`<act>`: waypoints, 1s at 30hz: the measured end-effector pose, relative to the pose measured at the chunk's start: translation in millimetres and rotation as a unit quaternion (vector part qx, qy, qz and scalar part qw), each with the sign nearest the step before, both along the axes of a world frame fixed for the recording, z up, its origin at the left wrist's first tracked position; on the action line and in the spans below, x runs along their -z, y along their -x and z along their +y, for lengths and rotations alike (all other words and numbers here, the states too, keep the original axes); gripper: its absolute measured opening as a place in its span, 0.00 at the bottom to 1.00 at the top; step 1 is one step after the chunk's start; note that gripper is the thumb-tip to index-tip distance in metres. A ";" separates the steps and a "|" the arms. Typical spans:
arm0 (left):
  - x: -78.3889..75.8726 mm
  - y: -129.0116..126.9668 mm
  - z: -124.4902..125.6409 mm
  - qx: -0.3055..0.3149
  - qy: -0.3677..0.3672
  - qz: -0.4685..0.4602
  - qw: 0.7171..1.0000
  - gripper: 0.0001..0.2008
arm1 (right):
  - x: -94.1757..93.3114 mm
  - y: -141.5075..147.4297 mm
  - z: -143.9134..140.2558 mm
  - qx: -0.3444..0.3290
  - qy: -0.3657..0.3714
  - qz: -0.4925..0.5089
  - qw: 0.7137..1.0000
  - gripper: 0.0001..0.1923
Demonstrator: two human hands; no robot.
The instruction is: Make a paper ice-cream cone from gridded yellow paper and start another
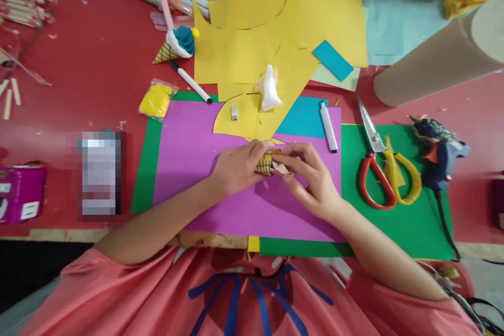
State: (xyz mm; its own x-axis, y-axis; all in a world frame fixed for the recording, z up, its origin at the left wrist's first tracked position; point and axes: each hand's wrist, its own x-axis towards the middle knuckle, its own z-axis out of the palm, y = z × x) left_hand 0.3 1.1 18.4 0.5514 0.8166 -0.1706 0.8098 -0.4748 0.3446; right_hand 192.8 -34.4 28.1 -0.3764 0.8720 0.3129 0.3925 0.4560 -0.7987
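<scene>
**Holding a small paper cone over the purple sheet**

Nearest the camera, the person's two forearms reach out from a salmon-pink top with blue stripes (236, 294) and meet over a large purple paper sheet (189, 168), which lies on a green paper sheet (394, 220) on the red table (90, 73).

The left hand (236, 168) is curled narrow, thumb and fingers closed around a small yellow paper cone with a blue grid pattern (264, 163). The right hand (311, 178) pinches from the other side, its fingertips closed on a beige scrap (281, 169) that touches the cone's open end. Both hands hover just above the purple sheet, near its middle.

To the right on the green sheet lie scissors with one red and one yellow handle (380, 168), and beside them a blue hot-glue gun (441, 155), its cord trailing toward the table edge.

Just beyond the hands sit a white marker (328, 127), a turquoise paper rectangle (303, 118) and cut yellow paper sheets (283, 26) with a crumpled white wad (270, 89) on them.

Left of these, a small clear plastic bag (157, 100) holds yellow material. Farther off lies a finished paper ice-cream cone with a white and teal top (175, 47). A thick brown cardboard roll (437, 60) lies at the far right.
</scene>
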 end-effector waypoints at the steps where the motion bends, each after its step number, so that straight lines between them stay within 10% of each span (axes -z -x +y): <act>1: -0.1 0.3 0.6 -0.007 0.001 -0.007 1.000 0.24 | -0.4 -0.1 0.1 -0.002 -0.001 -0.004 1.000 0.16; 13: 5.0 -0.4 -2.6 0.022 -0.036 0.002 0.999 0.22 | 13.0 3.9 1.4 0.089 0.044 0.026 0.995 0.00; 30: 1.3 -1.5 -0.2 -0.017 -0.014 -0.010 1.000 0.14 | 9.0 0.3 0.8 0.006 -0.026 -0.057 0.998 0.16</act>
State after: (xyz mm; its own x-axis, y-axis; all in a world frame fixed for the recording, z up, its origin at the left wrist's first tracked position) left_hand 1.8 0.9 17.2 0.5254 0.8398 -0.1366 0.8194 -0.4562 0.3470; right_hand 192.5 -33.6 19.1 -0.4021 0.8605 0.3130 0.4852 0.4901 -0.7242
